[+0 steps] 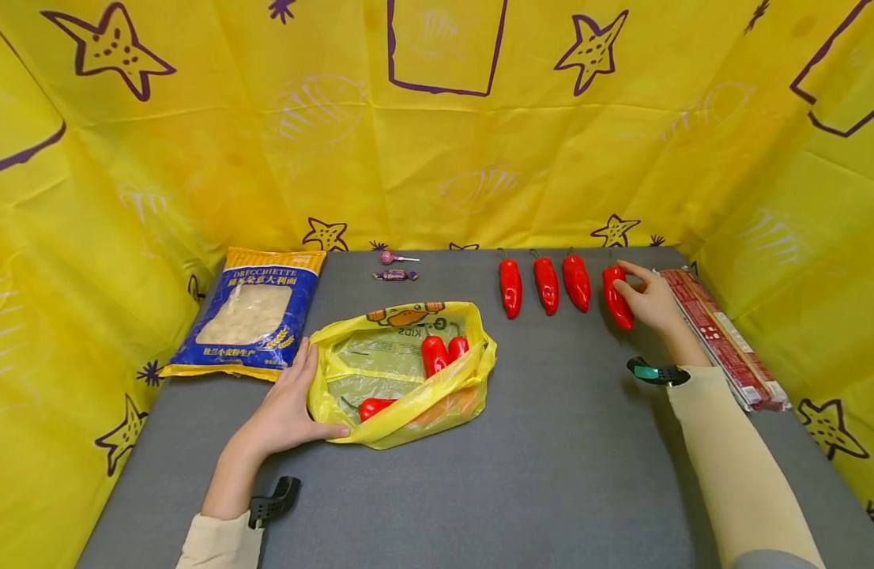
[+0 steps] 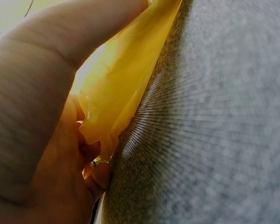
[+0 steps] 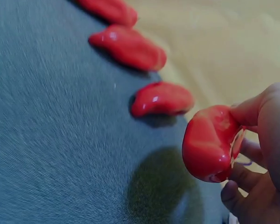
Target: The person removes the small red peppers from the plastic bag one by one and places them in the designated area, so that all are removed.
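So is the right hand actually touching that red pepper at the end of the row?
Touching. In the right wrist view the right hand has its fingers wrapped around the red pepper, gripping it.

The right hand (image 1: 650, 304) grips a glossy red pepper (image 1: 617, 296), the rightmost of a row of four near the table's far edge; the right wrist view shows it lifted above its shadow. The left hand (image 1: 288, 407) holds the rim of a crumpled yellow bag (image 1: 401, 371), which lies open with red peppers inside.
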Action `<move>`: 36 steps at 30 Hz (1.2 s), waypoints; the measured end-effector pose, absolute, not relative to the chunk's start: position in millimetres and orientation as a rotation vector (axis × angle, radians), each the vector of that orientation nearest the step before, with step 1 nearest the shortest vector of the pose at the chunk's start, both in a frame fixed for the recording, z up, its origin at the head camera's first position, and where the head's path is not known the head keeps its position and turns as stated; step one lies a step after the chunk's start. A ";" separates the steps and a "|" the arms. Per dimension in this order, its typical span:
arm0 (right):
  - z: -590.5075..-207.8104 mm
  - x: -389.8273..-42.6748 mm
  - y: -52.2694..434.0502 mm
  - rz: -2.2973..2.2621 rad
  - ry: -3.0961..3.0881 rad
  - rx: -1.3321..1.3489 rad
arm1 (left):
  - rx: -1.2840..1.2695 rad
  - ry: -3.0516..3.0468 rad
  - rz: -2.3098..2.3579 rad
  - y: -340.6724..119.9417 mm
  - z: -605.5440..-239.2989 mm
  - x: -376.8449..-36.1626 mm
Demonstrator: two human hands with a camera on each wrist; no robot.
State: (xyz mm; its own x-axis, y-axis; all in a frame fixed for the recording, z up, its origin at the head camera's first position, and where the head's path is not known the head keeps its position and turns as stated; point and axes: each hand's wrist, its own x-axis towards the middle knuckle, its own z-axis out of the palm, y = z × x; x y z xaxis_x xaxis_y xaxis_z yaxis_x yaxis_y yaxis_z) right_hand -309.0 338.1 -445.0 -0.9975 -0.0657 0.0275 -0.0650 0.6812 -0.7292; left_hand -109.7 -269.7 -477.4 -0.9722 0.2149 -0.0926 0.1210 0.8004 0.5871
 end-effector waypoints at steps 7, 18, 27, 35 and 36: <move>-455.4 -337.7 339.3 -1.087 2.915 -0.084 | 0.260 2.842 0.898 -270.9 -478.0 -109.0; -466.5 -363.7 342.8 -1.120 2.936 -0.023 | 0.270 2.838 0.904 -268.7 -481.4 -110.7; -470.3 -364.7 342.4 -1.088 2.950 -0.023 | 0.267 2.831 0.904 -269.4 -479.7 -110.9; -470.2 -362.0 344.8 -1.099 2.934 -0.062 | 0.262 2.827 0.889 -270.5 -478.6 -111.6; -470.3 -361.3 345.1 -1.100 2.932 -0.069 | 0.262 2.824 0.892 -270.3 -478.3 -111.7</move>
